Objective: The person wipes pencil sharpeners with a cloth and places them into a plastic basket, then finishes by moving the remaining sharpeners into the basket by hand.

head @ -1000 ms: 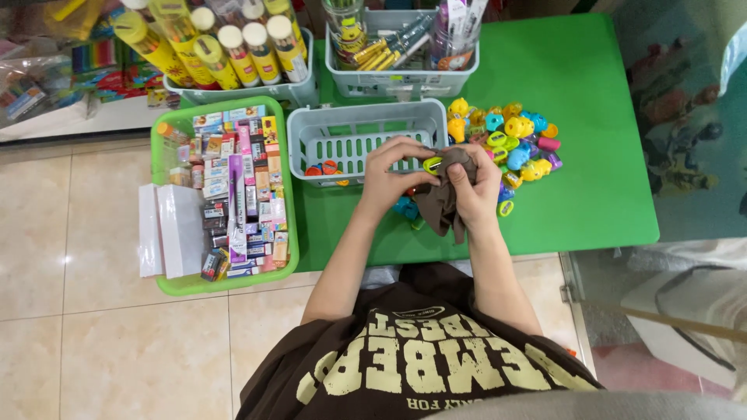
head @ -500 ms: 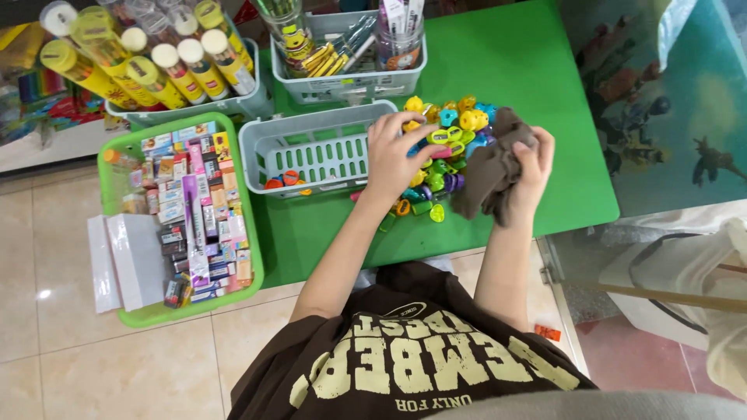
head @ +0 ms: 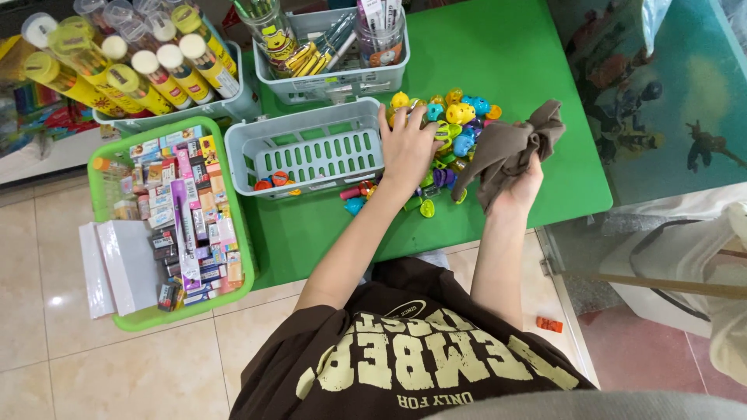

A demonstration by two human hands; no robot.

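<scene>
My left hand (head: 408, 146) rests flat on a heap of small colourful toys (head: 450, 128) on the green table (head: 537, 62), fingers spread, right beside a grey slotted basket (head: 311, 148). My right hand (head: 520, 183) grips a crumpled brown cloth (head: 510, 148) at the right edge of the heap. The cloth hangs over some of the toys. A few small toys lie in the basket's front left corner.
A green basket (head: 113, 315) packed with small boxes and white packs sits at the left, on the tiled floor side. Behind it stands a grey basket of yellow-capped tubes (head: 148, 66). Another grey basket (head: 331, 74) holds pens and cups. A small orange piece (head: 548, 323) lies on the floor.
My left hand has come down onto the toy heap next to the grey basket. The right hand has carried the cloth to the right of the heap.
</scene>
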